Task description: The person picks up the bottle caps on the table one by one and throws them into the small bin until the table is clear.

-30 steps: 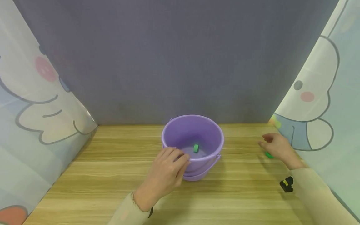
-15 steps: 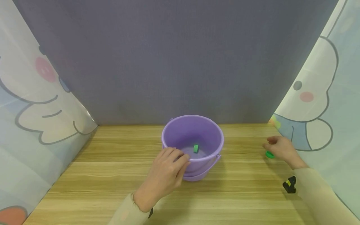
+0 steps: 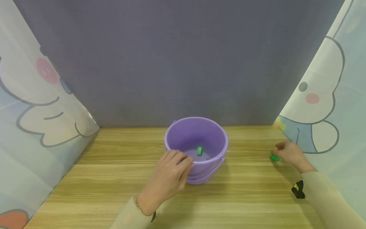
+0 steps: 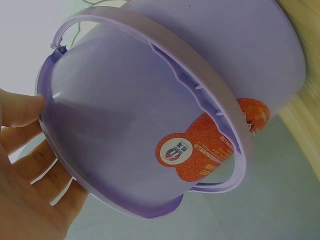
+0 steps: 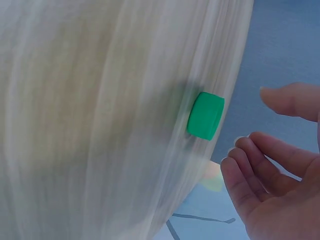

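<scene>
A purple bucket (image 3: 206, 170) stands upright on the wooden table, its handle hanging down at the front. My left hand (image 3: 171, 173) grips the near-left part of its rim, thumb on the outer wall and fingers over the edge, as the left wrist view (image 4: 35, 185) shows. Inside, on the bottom, lies a small green block (image 3: 199, 151). Far to the right, a small green bottle-cap-like piece (image 5: 206, 116) lies on the table. My right hand (image 3: 290, 156) hovers right beside and over it, thumb apart from the loosely bent fingers, holding nothing.
The wooden table (image 3: 120, 178) meets a grey panel (image 3: 183, 63) at the back. Cartoon-printed cloths (image 3: 323, 95) border both sides, the right one close beside my right hand. A red label (image 4: 205, 145) is stuck on the bucket's outside.
My right hand has shifted a little right and nearer to me, lowering toward the green cap-like piece. My left hand and the bucket have stayed in place.
</scene>
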`<state>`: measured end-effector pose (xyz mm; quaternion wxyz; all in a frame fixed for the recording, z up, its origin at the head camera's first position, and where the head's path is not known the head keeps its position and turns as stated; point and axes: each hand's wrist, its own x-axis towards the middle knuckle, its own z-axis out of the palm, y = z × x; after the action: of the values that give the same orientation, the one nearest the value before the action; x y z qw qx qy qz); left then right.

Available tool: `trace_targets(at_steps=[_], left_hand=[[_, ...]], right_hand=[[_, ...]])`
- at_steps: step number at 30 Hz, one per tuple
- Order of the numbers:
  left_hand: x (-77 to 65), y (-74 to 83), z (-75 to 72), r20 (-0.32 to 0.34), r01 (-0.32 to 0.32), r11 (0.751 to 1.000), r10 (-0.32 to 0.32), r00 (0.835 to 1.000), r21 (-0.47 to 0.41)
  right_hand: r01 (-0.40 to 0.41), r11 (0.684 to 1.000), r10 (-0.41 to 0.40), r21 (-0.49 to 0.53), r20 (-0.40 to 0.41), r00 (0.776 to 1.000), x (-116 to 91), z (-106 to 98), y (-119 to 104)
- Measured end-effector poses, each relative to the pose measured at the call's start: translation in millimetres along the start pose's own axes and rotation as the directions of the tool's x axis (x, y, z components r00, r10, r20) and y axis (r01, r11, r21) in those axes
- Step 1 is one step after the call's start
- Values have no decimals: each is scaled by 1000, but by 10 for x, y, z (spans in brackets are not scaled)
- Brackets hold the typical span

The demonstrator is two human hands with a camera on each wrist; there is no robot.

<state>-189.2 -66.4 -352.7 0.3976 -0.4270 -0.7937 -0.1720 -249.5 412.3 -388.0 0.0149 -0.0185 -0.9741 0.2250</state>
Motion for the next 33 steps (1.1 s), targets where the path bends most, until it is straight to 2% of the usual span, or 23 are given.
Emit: trace_targets(at_steps=[16, 22, 33], left_hand=[[3, 2, 8, 2, -2, 1000, 2, 1000, 1], [-3, 5, 4, 2, 2, 1000, -2, 1000, 2], [-2, 3, 16, 4, 6, 1000, -6, 1000, 1]], right_hand=[[-25, 1000, 24, 6, 99, 995, 43, 65, 145], [6, 1000, -7, 9, 91, 996, 53, 100, 195], [9, 1000, -9, -10, 66, 998, 28, 110, 187]])
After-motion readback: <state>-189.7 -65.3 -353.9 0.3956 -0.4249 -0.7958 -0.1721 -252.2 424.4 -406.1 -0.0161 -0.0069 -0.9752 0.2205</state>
